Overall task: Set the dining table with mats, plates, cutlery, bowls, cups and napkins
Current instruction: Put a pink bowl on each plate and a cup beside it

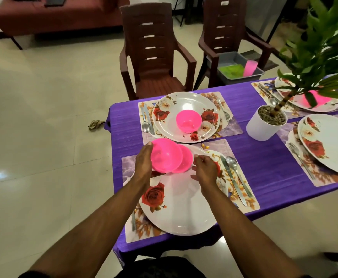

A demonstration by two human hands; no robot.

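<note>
My left hand (144,163) grips a pink bowl (165,155) by its left side, just above the far edge of the near floral plate (180,207). A second pink bowl (185,160) sits right behind it and partly overlaps it. My right hand (204,171) hovers over the plate to the right of both bowls, fingers loosely spread and holding nothing. The plate lies on a floral mat (242,199) with a knife (232,177) and spoon (232,161) on its right and a fork (133,221) on its left.
The far setting has a plate (170,125) with a pink bowl (188,120). Two more plates (332,145) (284,83) lie at the right. A white plant pot (262,127) stands mid-table on the purple cloth (264,161). A grey bin (242,77) holding a pink cup (250,68) sits on the right-hand chair (224,37).
</note>
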